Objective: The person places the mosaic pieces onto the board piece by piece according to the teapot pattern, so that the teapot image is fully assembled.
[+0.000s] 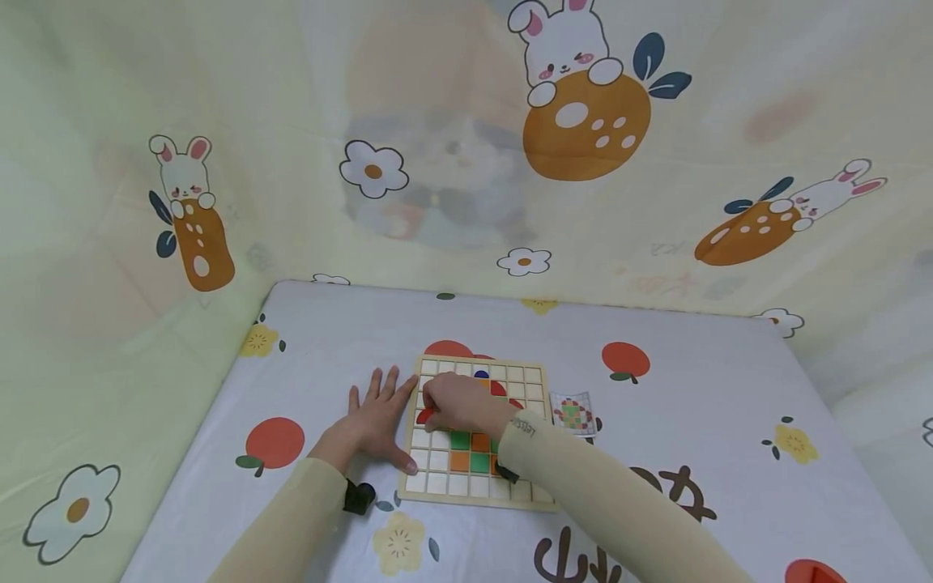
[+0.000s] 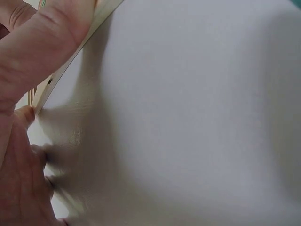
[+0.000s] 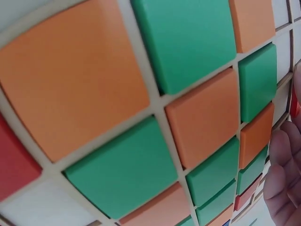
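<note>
A wooden grid board (image 1: pixel 481 503) lies on the cloth, its middle cells filled with green tiles (image 3: pixel 188 42) and orange tiles (image 3: pixel 75 80). Red pieces (image 1: pixel 515 403) and a blue piece (image 1: pixel 481 374) sit around these. My right hand (image 1: pixel 466 402) reaches across the board, fingers curled, and pinches a red piece (image 1: pixel 423 416) at a cell near the left side. My left hand (image 1: pixel 375 423) rests beside the board with fingers spread, touching its left edge. In the left wrist view the thumb (image 2: pixel 42 47) lies over the board's rim. The right forearm hides part of the grid.
A small card (image 1: pixel 573 414) with a coloured pattern lies against the board's right side. At the bottom right corner a red container (image 1: pixel 812 572) is partly visible. Printed cloth covers the table (image 1: pixel 692 389), and curtains (image 1: pixel 437 97) with rabbit prints hang behind and at the sides.
</note>
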Available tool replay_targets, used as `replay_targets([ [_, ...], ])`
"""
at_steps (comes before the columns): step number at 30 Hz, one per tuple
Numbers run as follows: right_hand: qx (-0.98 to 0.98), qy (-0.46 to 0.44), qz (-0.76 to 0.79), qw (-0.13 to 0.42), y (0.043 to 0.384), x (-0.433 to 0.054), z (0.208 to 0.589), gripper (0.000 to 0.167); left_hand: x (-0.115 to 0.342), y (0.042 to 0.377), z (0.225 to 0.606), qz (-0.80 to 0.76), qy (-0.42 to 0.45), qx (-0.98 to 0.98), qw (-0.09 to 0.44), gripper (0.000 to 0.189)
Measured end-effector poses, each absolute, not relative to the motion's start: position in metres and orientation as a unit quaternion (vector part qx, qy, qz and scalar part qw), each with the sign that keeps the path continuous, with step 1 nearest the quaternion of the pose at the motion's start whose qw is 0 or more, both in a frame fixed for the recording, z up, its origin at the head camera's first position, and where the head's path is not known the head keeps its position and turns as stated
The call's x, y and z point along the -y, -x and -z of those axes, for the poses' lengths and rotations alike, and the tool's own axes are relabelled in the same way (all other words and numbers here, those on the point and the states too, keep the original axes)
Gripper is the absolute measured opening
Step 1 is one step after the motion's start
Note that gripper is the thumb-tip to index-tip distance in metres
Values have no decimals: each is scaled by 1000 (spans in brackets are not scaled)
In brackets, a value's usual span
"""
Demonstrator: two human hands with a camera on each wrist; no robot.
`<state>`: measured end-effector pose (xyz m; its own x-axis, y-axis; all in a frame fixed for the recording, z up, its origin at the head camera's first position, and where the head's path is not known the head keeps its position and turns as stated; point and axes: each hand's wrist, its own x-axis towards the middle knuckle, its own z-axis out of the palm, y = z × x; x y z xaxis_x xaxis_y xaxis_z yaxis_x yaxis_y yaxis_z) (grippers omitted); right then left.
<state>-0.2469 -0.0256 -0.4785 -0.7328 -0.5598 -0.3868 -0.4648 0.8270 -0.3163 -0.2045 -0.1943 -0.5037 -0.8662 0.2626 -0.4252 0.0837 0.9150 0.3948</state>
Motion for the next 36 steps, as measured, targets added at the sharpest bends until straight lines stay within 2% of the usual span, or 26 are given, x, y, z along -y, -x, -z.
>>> replay_targets([
  [6, -926, 280, 91, 238, 246, 26, 476, 25, 194, 204, 504, -187, -92, -948, 242, 133],
  [13, -921, 289, 102, 241, 247, 25, 474, 15, 195, 205, 504, -184, -93, -948, 241, 133],
  [19, -921, 299, 90, 233, 248, 26, 474, 12, 194, 204, 502, -189, -94, -948, 239, 132],
  [30, -920, 304, 92, 230, 248, 24, 476, 13, 194, 204, 502, -194, -91, -946, 242, 132],
  [36, -914, 314, 108, 233, 248, 18, 471, 21, 195, 204, 504, -191, -88, -947, 244, 132],
])
